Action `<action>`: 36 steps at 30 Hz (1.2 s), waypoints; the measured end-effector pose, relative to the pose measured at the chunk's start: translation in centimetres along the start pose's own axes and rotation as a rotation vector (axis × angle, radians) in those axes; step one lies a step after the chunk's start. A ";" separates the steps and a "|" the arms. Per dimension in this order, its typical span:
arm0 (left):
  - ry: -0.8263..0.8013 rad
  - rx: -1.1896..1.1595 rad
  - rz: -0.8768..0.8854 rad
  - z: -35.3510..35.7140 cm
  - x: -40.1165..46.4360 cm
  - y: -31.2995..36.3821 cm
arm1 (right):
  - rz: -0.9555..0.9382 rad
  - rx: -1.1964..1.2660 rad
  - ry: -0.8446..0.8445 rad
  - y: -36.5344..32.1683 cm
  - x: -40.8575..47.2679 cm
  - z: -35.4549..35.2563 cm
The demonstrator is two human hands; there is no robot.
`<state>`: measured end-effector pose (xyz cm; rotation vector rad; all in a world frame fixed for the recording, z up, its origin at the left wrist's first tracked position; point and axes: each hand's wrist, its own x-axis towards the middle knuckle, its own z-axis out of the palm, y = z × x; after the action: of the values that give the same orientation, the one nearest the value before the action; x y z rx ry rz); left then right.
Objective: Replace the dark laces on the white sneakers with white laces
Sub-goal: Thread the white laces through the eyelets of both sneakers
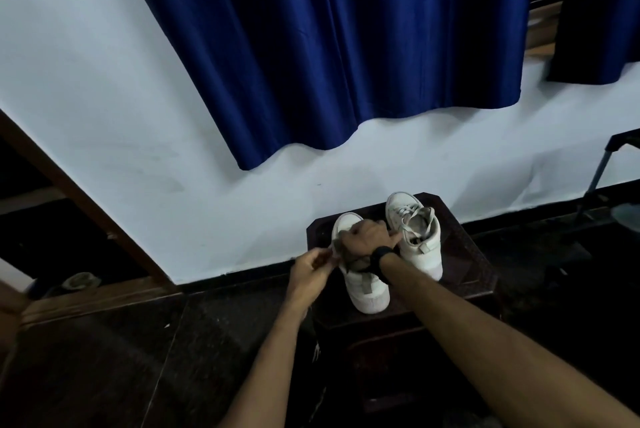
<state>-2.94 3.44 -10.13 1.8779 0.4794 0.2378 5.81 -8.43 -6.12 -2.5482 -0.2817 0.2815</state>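
White sneakers sit side by side on a dark wooden stool (464,254) near the wall, toes pointing away. On the left sneaker (363,285), the right hand (363,237) lies curled over the tongue area, forefinger pointing right toward the right sneaker (420,247) (a dark watch (382,254) circles the wrist). Just left, the left hand (310,271) pinches a dark lace (330,254) at the shoe's left edge. Pale laces (410,212) show in the right sneaker. A blue curtain (329,46) hangs above.
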 end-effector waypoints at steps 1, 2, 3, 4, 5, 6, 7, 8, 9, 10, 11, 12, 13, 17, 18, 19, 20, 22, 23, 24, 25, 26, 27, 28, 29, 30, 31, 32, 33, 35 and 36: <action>-0.004 0.002 -0.001 0.2 0.0 -0.2 | 0.006 0.041 0.003 0.1 0.1 -0.4; 0.001 -0.012 -0.009 0.3 -0.1 -0.2 | -0.010 0.033 -0.002 0.2 0.2 -0.8; 0.005 -0.025 -0.022 0.4 -0.2 -0.2 | -0.039 -0.027 -0.017 0.4 0.1 -1.0; 0.005 -0.008 -0.034 0.5 -0.3 -0.2 | -0.061 -0.112 -0.041 0.5 -0.1 -1.1; 0.009 0.041 -0.039 0.5 -0.6 0.0 | -0.081 -0.187 -0.059 0.6 -0.4 -1.0; 0.024 0.120 -0.039 0.3 -1.0 0.3 | -0.095 -0.211 -0.070 0.6 -0.6 -0.6; 0.052 0.197 -0.023 0.1 -1.6 0.8 | -0.114 -0.174 -0.078 0.4 -0.7 -0.2; 0.073 0.232 0.002 0.0 -2.2 1.5 | -0.120 -0.089 -0.088 0.2 -0.8 0.0; 0.065 0.212 0.022 -0.1 -2.8 2.3 | -0.109 0.003 -0.086 0.0 -1.1 -0.1; 0.026 0.131 0.021 -0.2 -3.4 3.3 | -0.075 0.101 -0.076 -0.1 -0.9 0.0; -0.029 0.010 -0.002 -0.4 -3.8 4.3 | -0.033 0.201 -0.057 -0.1 -0.8 -0.1; -0.082 -0.136 -0.044 -0.6 -4.1 5.3 | 0.001 0.310 -0.042 -0.1 -0.7 -0.2; -0.119 -0.291 -0.090 -0.7 -4.2 6.4 | 0.020 0.414 -0.031 -0.1 -0.7 -0.6; -0.117 -0.861 -0.184 -1.3 -3.0 9.3 | -0.096 0.585 -0.047 0.0 -2.3 -3.1; -0.117 -0.937 -0.189 -1.2 -2.8 10.1 | -0.153 0.662 -0.126 0.0 -3.2 -3.7; -0.120 -0.985 -0.194 -1.1 -2.7 10.9 | -0.188 0.769 -0.251 -0.1 -4.1 -4.2; -0.117 -1.016 -0.193 -1.0 -2.6 11.7 | -0.198 0.881 -0.407 0.2 -4.8 -4.5; -0.070 -1.048 -0.181 -1.4 -2.2 12.9 | -0.223 1.020 -0.629 1.6 -5.7 -4.9; -0.013 -1.064 -0.183 -1.9 -1.8 13.0 | -0.255 1.047 -0.653 2.5 -5.8 -5.3; 0.049 -1.090 -0.186 -2.4 -1.4 12.8 | -0.296 1.065 -0.636 3.2 -6.0 -6.1; 0.120 -1.096 -0.201 -3.2 -1.1 12.3 | -0.337 1.063 -0.596 4.0 -6.0 -7.0; 0.203 -1.073 -0.234 -4.0 -0.7 11.5 | -0.360 1.048 -0.548 4.7 -6.0 -8.1; 0.301 -0.992 -0.284 -4.8 -0.6 10.6 | -0.353 1.026 -0.499 5.1 -6.1 -9.2; 0.398 -0.803 -0.358 -5.3 -0.5 9.5 | -0.339 0.994 -0.453 5.3 -6.1 -10.2; 0.495 -0.462 -0.426 -5.4 -0.8 8.6 | -0.347 0.933 -0.405 5.3 -6.0 -11.0; 0.600 -0.110 -0.409 -5.3 -1.3 8.0 | -0.376 0.850 -0.353 5.1 -5.6 -11.3; 0.668 0.135 -0.244 -4.7 -1.8 8.0 | -0.415 0.749 -0.300 4.6 -5.5 -11.5; 0.620 0.206 -0.015 -3.9 -2.2 8.4 | -0.460 0.633 -0.247 3.9 -5.3 -11.2; 0.442 0.096 0.150 -2.9 -2.8 9.4 | -0.504 0.513 -0.206 3.1 -5.3 -10.8; -0.035 -0.162 0.193 -0.6 -3.9 11.4 | -0.556 0.344 -0.153 1.4 -5.2 -9.7; -0.181 -0.221 0.181 0.1 -4.4 12.1 | -0.564 0.322 -0.120 0.9 -5.1 -9.4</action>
<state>-4.30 -2.10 1.39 1.7070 0.1525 0.2287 3.45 -15.24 1.80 -2.0382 -0.9010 0.2354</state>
